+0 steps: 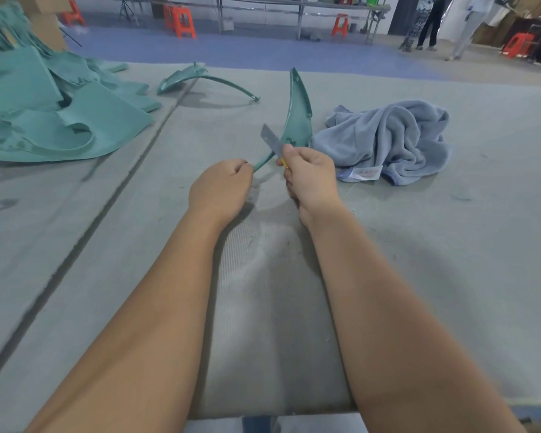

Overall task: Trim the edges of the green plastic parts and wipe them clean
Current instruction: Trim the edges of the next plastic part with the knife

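A curved green plastic part [297,114] stands tilted upward over the grey work surface. My left hand [221,190] is closed on its thin lower end. My right hand [310,176] grips a utility knife with a yellow handle, and the grey blade [270,139] lies against the part's left edge just above my left hand. A second curved green part [200,79] lies farther back on the surface. A crumpled blue-grey cloth [388,139] sits to the right of the held part, close to my right hand.
A pile of green plastic sheets and offcuts [53,110] fills the left back of the grey surface [450,245]. A dark seam [113,195] runs diagonally across it. Beyond stand orange stools [181,21], a long bench and several people [431,23].
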Tool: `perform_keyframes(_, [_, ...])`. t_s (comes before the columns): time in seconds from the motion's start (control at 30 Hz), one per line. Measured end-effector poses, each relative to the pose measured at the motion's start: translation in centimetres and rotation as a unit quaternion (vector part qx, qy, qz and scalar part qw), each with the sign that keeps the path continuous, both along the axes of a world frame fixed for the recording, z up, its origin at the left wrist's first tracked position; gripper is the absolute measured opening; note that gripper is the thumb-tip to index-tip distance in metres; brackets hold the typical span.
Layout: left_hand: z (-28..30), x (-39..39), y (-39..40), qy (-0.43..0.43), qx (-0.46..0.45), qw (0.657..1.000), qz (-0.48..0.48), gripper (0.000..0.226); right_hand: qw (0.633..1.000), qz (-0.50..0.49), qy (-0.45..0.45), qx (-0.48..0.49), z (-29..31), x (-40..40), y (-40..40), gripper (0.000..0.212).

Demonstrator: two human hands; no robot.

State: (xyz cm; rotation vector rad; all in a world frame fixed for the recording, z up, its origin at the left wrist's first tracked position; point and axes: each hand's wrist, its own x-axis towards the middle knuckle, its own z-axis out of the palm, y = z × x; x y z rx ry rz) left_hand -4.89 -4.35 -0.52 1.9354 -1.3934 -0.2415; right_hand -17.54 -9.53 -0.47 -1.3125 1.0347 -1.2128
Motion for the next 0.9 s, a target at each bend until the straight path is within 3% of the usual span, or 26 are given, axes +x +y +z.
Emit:
perform_keyframes(0.1, [0.0, 0.0, 0.2, -0.009, -0.002, 1.000, -0.006, 0.031, 0.990, -0.018, -0.119, 0.067, 0.4, -0.5, -0.4, 0.033])
perform_keyframes(0.2, [-0.1, -0.3, 0.7, -0.031, -0.009, 0.999, -0.030, 0.032, 0.946, -0.028, -0.293, 0.138, 0.9, -1.4, -0.8, 0.027])
perform_keyframes(0.27, [-0.1, -0.4, 0.8, -0.045, -0.036, 0.998, -0.024, 0.034, 0.928, -0.005, -0.338, 0.155, 1.2, -1.9, -0.8, 0.027])
perform_keyframes(0.37, [0.0, 0.3, 0.9, -0.064, -0.096, 0.993, 0.027, 0.039, 0.940, 0.044, -0.307, 0.143, 1.4, -2.4, -0.3, 0.030])
perform_keyframes(0.53, [0.0, 1.3, 0.7, -0.042, -0.044, 0.998, -0.016, 0.032, 0.961, 0.118, -0.218, 0.127, 1.6, -1.9, 0.2, 0.055])
perform_keyframes(0.77, [1.1, 0.8, 0.9, -0.011, -0.012, 0.997, -0.073, 0.025, 0.974, 0.118, -0.160, 0.109, 1.4, -1.7, 0.1, 0.033])
perform_keyframes(0.9, [1.6, -0.8, 0.5, 0.106, -0.027, 0.990, -0.090, 0.029, 0.979, 0.111, -0.152, 0.076, 1.4, -1.5, 0.3, 0.025])
